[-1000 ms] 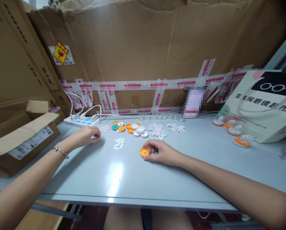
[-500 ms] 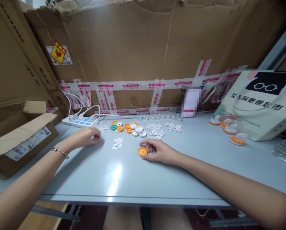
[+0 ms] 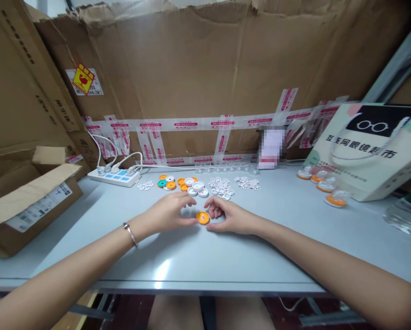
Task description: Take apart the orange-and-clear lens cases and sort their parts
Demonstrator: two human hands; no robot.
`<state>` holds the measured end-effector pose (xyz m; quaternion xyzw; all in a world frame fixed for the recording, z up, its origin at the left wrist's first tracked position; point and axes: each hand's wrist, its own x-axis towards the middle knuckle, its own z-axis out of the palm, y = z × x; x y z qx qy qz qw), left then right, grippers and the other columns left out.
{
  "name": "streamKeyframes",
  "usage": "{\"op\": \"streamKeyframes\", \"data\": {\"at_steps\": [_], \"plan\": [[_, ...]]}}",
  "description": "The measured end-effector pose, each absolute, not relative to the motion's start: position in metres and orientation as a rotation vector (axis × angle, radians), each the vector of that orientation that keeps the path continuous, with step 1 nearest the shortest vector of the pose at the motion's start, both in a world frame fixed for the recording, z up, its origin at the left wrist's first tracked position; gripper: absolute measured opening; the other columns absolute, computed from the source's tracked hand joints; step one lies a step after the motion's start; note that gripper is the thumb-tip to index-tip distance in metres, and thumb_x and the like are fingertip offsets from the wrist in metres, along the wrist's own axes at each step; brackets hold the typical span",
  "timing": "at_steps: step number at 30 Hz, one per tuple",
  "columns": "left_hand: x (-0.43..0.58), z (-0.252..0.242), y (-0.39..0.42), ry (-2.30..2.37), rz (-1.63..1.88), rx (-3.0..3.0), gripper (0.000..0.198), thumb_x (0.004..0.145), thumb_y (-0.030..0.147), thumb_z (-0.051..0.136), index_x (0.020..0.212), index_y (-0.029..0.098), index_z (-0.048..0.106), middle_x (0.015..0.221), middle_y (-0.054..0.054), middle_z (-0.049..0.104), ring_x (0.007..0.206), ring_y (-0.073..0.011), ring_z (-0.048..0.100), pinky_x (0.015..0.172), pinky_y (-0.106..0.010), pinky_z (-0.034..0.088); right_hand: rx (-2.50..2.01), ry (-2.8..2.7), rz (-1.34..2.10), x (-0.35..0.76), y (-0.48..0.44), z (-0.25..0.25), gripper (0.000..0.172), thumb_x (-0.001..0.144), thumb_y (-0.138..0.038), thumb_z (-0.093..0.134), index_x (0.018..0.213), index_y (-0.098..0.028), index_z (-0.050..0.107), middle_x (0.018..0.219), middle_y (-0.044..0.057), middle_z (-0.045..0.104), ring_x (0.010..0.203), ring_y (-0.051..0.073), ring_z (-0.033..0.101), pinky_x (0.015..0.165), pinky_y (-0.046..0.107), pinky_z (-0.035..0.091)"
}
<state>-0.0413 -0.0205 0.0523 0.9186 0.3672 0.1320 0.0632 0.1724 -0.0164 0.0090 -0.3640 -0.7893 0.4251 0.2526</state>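
Note:
A shallow orange round dish (image 3: 202, 217) with a small whitish piece at its centre lies on the grey table between my hands. From the left, my left hand (image 3: 173, 211) reaches in with thumb and fingers apart, the thumb tip at the dish's left edge. My right hand (image 3: 231, 216) curves round the right side, thumb by the lower edge and index finger just above the far edge, its other fingers curled. Behind them sit orange, white and teal round dishes (image 3: 170, 185), small white discs (image 3: 145, 184) and white flat cut-out pieces (image 3: 221, 187).
Clear cups (image 3: 226, 167) line the back. A white power strip (image 3: 114, 176) and an open cardboard box (image 3: 33, 206) are at the left. Orange-based clear domes (image 3: 336, 199) stand beside a paper bag (image 3: 370, 151) at the right. A large carton (image 3: 191, 64) walls the back.
My left hand has moved right from the small white discs to the orange dish, its fingers now apart. The white disc group in the middle is now hidden behind it. My right hand stays nearly put.

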Motion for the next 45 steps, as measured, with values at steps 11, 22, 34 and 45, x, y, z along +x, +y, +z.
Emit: {"op": "streamKeyframes", "data": {"at_steps": [11,22,34,45], "plan": [[-0.018,0.036,-0.022,1.133,0.458,2.589,0.020,0.070,0.031,0.063,0.082,0.016,0.060,0.081,-0.004,0.060,0.074,-0.0158,0.055,0.063,-0.025,0.043,-0.924,-2.168,1.202,0.181,-0.014,0.012,0.040,0.065,-0.029,0.067,0.096,-0.017,0.046,0.079,-0.001,0.047,0.074,0.011,0.045,0.071,0.026,0.041],[-0.090,0.072,0.055,1.789,0.611,2.397,0.037,0.074,0.045,0.054,0.093,0.016,0.063,0.093,-0.005,0.065,0.080,-0.0183,0.059,0.066,-0.024,0.044,-1.015,-1.793,1.075,0.188,-0.004,0.024,0.032,0.075,-0.039,0.057,0.099,-0.019,0.048,0.076,0.000,0.052,0.069,0.012,0.050,0.068,0.028,0.041],[-0.120,0.055,0.120,1.861,0.157,2.480,0.036,0.066,0.030,0.055,0.097,0.014,0.064,0.098,-0.007,0.067,0.085,-0.0199,0.061,0.072,-0.022,0.044,-1.038,-1.567,0.821,0.224,0.024,0.036,0.029,0.074,-0.041,0.057,0.090,-0.018,0.052,0.071,0.000,0.055,0.067,0.013,0.053,0.065,0.027,0.042],[-0.108,0.066,0.097,1.955,0.445,2.483,0.037,0.072,0.032,0.051,0.102,0.012,0.060,0.107,-0.011,0.062,0.096,-0.0243,0.057,0.081,-0.029,0.044,-1.778,-1.485,-0.020,0.305,0.036,0.070,0.020,0.080,-0.031,0.046,0.093,-0.020,0.058,0.091,0.004,0.063,0.074,0.012,0.055,0.067,0.023,0.040]]}}
